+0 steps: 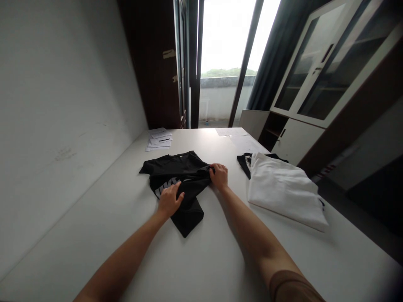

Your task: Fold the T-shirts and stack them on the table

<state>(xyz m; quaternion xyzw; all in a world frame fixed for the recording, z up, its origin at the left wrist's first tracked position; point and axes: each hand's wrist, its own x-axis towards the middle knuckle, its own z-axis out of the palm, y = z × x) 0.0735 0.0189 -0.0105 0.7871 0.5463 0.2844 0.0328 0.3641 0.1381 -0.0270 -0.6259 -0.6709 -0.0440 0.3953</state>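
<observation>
Pressing our left hand (169,200) flat, fingers spread, on black shirt (179,180) mid-surface (220,251); our right hand (219,175) pinches shirt's right edge. White garment (283,188) lies apart at right; papers (159,139) far left.

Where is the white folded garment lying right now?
In the head view the white garment lies on the table, to the right of the right hand and the black shirt, partly covering a dark garment.

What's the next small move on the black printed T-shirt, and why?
Probably draw the bunched edge pinched by the right hand across the black printed T-shirt, since the left hand lies flat on its middle and the cloth is only partly folded on the white table.
</observation>
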